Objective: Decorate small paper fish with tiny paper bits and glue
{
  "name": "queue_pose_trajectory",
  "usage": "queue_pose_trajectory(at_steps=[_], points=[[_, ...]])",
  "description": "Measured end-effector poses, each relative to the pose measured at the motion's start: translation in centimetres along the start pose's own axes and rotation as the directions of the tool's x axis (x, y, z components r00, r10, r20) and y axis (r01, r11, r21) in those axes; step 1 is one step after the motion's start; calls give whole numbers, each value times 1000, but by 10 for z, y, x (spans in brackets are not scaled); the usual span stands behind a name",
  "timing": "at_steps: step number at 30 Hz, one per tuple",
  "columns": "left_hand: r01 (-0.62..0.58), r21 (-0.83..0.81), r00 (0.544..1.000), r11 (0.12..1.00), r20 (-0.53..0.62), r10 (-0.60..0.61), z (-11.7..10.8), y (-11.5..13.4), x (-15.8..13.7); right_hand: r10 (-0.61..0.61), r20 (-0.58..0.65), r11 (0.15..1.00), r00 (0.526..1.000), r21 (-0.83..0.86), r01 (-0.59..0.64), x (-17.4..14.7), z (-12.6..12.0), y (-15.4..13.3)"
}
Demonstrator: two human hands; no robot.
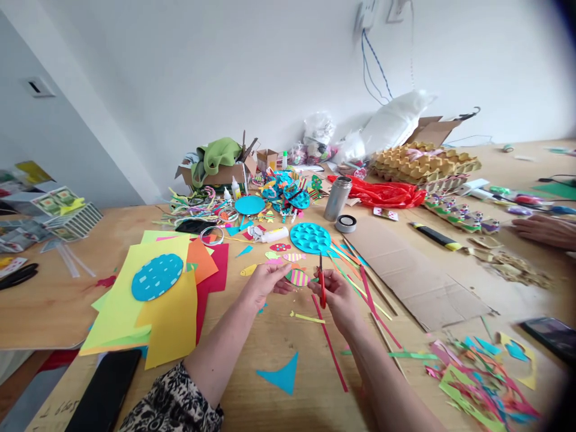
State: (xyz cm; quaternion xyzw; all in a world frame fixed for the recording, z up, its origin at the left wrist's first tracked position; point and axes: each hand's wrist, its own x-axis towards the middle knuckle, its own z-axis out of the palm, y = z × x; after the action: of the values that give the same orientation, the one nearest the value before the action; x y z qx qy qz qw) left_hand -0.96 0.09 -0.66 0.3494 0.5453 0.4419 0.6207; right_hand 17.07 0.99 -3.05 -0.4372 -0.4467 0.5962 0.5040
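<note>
Between the fingers of my left hand (271, 281) is a striped paper fish (299, 277), pink and yellow with a bit of green at its head end. My right hand (338, 295) grips red-handled scissors (322, 287), whose dark blades point away from me. The fingertips of my right hand are close to the fish's tail; whether they touch it I cannot tell. Just beyond lie a red paper fish (280, 247), a pink-and-yellow fish (294, 257) and a yellow fish (248, 270). Behind them sits a blue paper disc with scalloped cutouts (310, 239).
Coloured paper sheets (121, 312) with a dotted blue disc (157, 276) lie left. A steel bottle (337, 199) stands behind, beside a cardboard sheet (405, 270). Paper scraps (481, 378) are heaped right, near a phone (551, 336). Another person's hand (546, 231) rests at the far right.
</note>
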Motion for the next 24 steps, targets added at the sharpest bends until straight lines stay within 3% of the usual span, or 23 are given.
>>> queue_pose_trajectory(at_steps=[8,18,24], points=[[-28,5,999,1000,-16,28,-3,-3,3,5,10,1000,1000,8,-5,1,1,1],[-11,37,996,999,88,8,6,-7,-2,-22,-25,1000,999,-6,22,2,0,5],[-28,41,997,999,67,25,8,-11,1,-16,-19,1000,1000,-15,16,2,1,3]])
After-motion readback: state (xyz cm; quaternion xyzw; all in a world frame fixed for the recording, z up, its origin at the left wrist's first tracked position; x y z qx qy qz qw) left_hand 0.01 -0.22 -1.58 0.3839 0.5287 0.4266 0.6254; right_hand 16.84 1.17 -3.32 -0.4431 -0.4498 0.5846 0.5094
